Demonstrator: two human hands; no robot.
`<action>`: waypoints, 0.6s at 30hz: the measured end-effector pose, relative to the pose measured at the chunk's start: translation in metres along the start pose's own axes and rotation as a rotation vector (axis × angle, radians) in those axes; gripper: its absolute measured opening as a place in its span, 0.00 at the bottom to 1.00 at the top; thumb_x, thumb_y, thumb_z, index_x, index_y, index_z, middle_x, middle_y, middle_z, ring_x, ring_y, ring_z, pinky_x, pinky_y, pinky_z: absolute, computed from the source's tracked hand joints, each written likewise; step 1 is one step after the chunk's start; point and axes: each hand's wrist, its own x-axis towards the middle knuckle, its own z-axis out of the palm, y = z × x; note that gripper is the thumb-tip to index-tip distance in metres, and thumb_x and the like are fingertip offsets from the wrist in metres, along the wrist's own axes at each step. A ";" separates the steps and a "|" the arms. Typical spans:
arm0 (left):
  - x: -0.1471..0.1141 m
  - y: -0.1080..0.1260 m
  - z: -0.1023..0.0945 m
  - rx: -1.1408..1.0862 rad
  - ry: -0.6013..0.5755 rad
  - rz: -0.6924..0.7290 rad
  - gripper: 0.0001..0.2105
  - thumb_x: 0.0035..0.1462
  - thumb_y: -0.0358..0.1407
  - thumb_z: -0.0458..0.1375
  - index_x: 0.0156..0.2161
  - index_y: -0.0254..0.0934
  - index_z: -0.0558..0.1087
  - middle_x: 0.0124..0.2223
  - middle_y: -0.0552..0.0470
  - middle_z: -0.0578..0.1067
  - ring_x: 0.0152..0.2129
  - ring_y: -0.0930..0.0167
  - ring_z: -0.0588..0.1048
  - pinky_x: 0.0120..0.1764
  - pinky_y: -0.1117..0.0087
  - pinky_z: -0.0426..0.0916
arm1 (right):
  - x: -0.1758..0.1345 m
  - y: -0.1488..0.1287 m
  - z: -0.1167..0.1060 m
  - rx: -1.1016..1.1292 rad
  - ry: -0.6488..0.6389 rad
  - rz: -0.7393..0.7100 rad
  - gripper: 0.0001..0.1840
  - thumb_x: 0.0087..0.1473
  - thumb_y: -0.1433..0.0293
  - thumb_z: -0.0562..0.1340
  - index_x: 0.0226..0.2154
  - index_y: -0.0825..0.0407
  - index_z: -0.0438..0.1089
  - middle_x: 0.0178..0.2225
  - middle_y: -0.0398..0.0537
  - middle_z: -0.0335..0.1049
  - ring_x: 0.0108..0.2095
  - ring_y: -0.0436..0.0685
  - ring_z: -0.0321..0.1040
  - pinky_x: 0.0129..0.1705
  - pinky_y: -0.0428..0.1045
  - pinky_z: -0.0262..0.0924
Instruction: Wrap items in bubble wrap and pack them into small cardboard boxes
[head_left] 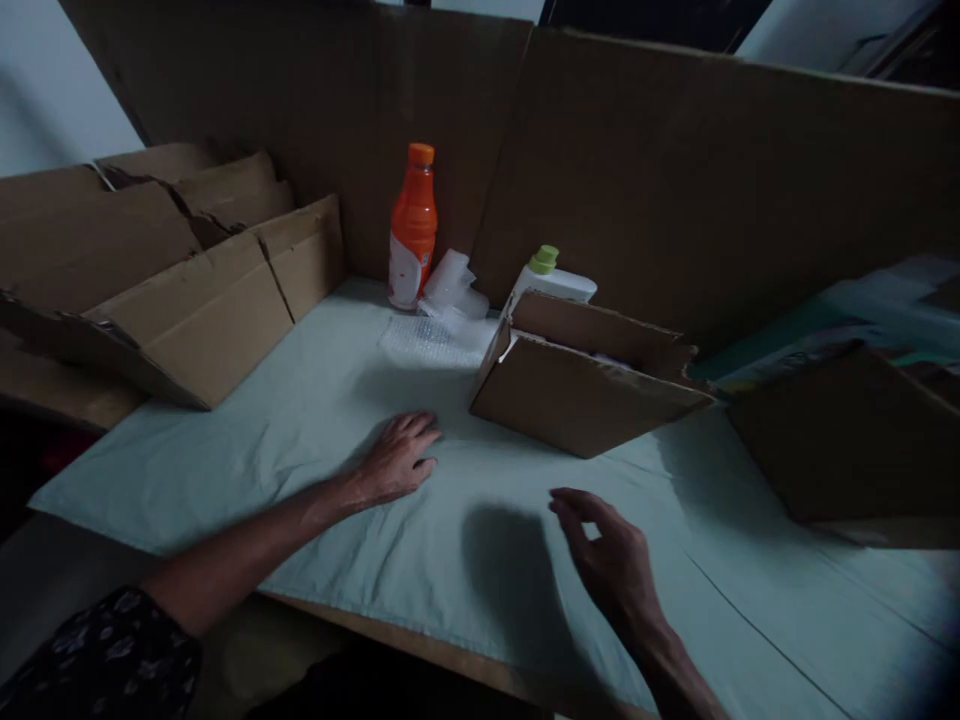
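Note:
My left hand (397, 458) lies palm down on the pale green cloth (345, 540), its fingers stretched and slightly apart, with nothing in it. My right hand (611, 555) is held above the cloth, casting a shadow to its left. Its thumb and index fingertips come together in a loop, and no object shows between them. Just beyond both hands stands a small open cardboard box (577, 395), nearer to the right one. What is inside this box is mostly hidden. Neither hand touches it.
An orange bottle (414, 225) stands at the back beside crumpled clear plastic (450, 290) and bubble wrap (431, 340). A white bottle with a green cap (544, 260) is behind the small box. A divided cardboard box (217, 310) is left; another box (862, 450) is right. Cardboard panels (637, 170) wall the back.

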 end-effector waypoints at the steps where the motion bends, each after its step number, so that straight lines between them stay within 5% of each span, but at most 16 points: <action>1: -0.004 -0.002 0.000 0.041 -0.004 0.023 0.20 0.58 0.33 0.56 0.56 0.37 0.72 0.64 0.40 0.68 0.62 0.58 0.64 0.64 0.50 0.58 | 0.009 -0.024 0.008 -0.017 -0.052 -0.112 0.13 0.63 0.65 0.57 0.40 0.51 0.75 0.37 0.51 0.79 0.35 0.59 0.75 0.37 0.53 0.70; 4: -0.008 0.001 0.006 0.122 0.021 0.045 0.22 0.59 0.35 0.58 0.58 0.35 0.70 0.66 0.38 0.66 0.64 0.55 0.61 0.66 0.47 0.54 | 0.074 -0.098 0.045 -0.232 -0.247 -0.307 0.15 0.62 0.73 0.55 0.48 0.55 0.73 0.45 0.57 0.76 0.45 0.63 0.71 0.49 0.56 0.66; 7: -0.007 0.006 0.012 0.155 0.038 0.051 0.22 0.59 0.36 0.59 0.58 0.34 0.70 0.65 0.36 0.66 0.64 0.53 0.61 0.65 0.46 0.53 | 0.170 -0.146 0.086 -0.452 -0.361 -0.243 0.21 0.59 0.80 0.52 0.53 0.59 0.69 0.53 0.63 0.71 0.54 0.64 0.64 0.55 0.54 0.59; 10: -0.006 0.008 0.011 0.142 0.032 0.064 0.22 0.59 0.37 0.59 0.58 0.34 0.70 0.65 0.36 0.66 0.63 0.53 0.62 0.65 0.46 0.53 | 0.246 -0.155 0.119 -0.519 -0.327 -0.078 0.25 0.59 0.81 0.48 0.58 0.71 0.62 0.57 0.76 0.64 0.57 0.71 0.60 0.55 0.60 0.54; 14: -0.007 0.007 0.007 0.104 0.040 0.088 0.22 0.59 0.39 0.60 0.57 0.34 0.69 0.65 0.36 0.65 0.64 0.52 0.61 0.66 0.47 0.53 | 0.282 -0.144 0.136 -0.565 -0.327 0.025 0.23 0.58 0.81 0.48 0.53 0.74 0.66 0.49 0.79 0.69 0.52 0.75 0.63 0.53 0.67 0.49; 18: -0.001 0.003 0.006 0.072 0.043 0.085 0.22 0.58 0.39 0.60 0.56 0.33 0.71 0.64 0.34 0.66 0.63 0.52 0.62 0.65 0.46 0.54 | 0.283 -0.163 0.128 -0.558 -0.320 -0.091 0.22 0.60 0.80 0.48 0.49 0.64 0.72 0.49 0.72 0.71 0.55 0.73 0.62 0.57 0.66 0.47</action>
